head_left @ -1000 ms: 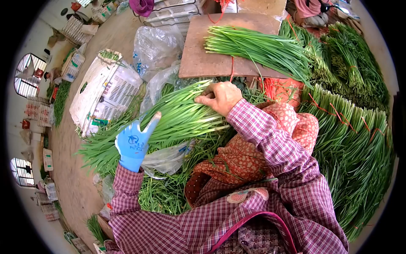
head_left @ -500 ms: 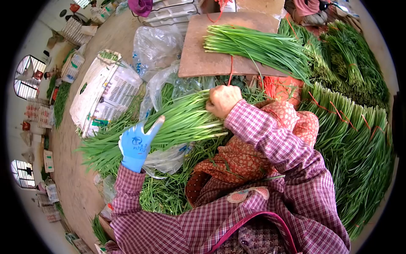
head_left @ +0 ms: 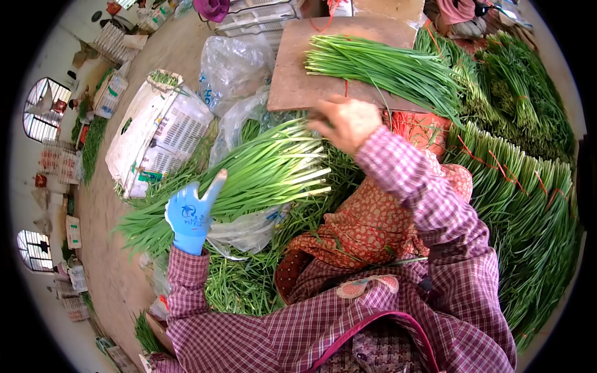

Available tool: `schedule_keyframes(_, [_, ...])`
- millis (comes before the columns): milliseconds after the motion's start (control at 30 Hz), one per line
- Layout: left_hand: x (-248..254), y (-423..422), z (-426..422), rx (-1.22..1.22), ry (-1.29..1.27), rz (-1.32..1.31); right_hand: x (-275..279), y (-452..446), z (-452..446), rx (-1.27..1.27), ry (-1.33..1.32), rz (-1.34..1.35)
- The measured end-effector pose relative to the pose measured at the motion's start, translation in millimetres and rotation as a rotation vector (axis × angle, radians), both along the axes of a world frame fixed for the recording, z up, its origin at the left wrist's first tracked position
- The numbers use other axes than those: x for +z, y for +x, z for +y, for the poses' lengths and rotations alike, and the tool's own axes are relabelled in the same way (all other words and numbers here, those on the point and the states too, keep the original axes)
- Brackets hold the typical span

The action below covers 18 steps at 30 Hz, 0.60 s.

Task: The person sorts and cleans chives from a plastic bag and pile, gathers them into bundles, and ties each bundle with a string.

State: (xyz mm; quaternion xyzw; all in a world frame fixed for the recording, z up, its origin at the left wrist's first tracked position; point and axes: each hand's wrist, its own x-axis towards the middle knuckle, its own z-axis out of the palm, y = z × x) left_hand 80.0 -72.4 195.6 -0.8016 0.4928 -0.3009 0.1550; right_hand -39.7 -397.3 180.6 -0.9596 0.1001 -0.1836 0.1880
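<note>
My left hand (head_left: 191,214), in a blue glove with a bare thumb tip, is wrapped round a bunch of long green stalks (head_left: 249,171); its thumb lies on top and its other fingers are hidden below. The pale cut ends of the bunch point right, the leafy ends left. My bare right hand (head_left: 348,124) is just off the pale ends, blurred, and its finger shape is unclear. Behind it, a second green bunch (head_left: 379,68) lies on a brown board (head_left: 289,68).
Clear plastic bags (head_left: 230,71) and a white crate (head_left: 180,127) stand at the left. Tied green bundles (head_left: 516,217) fill the right side. Loose leaves (head_left: 239,286) lie below the held bunch. Part of another person (head_left: 457,12) shows at the top right.
My right hand has come away from the stalk ends, moving right and slightly up. The pale ends have fanned apart, and my left hand has shifted slightly left with the bunch.
</note>
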Motion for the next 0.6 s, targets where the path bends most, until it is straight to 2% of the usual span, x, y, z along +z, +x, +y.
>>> schedule_keyframes(33, [1, -1, -3, -0.024, 0.004, -0.008, 0, 10, 8, 0.058, 0.047, -0.051])
schedule_keyframes(167, [2, -4, -7, -0.054, -0.019, -0.004, -6, 31, 25, 0.159, 0.083, 0.094])
schedule_keyframes(267, [1, -4, -7, -0.043, 0.001, 0.0, -21, 37, 32, 0.149, 0.039, -0.001])
schedule_keyframes(333, [-4, -3, -9, -0.06, -0.004, -0.01, -38, 42, 41, 0.013, -0.219, -0.108])
schedule_keyframes(367, [-6, -2, -10, -0.065, -0.004, -0.006, -46, 40, 38, 0.045, -0.254, -0.233])
schedule_keyframes(400, [-7, -1, -9, -0.07, -0.005, -0.007, -45, 37, 33, 0.043, -0.255, -0.229])
schedule_keyframes(467, [-10, 1, -6, -0.074, -0.006, -0.006, -42, 30, 16, 0.012, -0.137, 0.117])
schedule_keyframes(500, [-10, 2, -3, -0.048, -0.018, 0.007, -51, 21, 3, -0.048, -0.231, 0.04])
schedule_keyframes(533, [-10, 4, 2, -0.02, -0.031, 0.018, -61, 13, -16, -0.08, -0.255, 0.103])
schedule_keyframes(567, [-9, 5, 9, 0.053, 0.001, 0.033, -75, 8, -41, -0.167, -0.029, 0.254])
schedule_keyframes(600, [-9, 7, 15, 0.06, 0.0, 0.032, -84, -9, -60, -0.235, -0.227, 0.245])
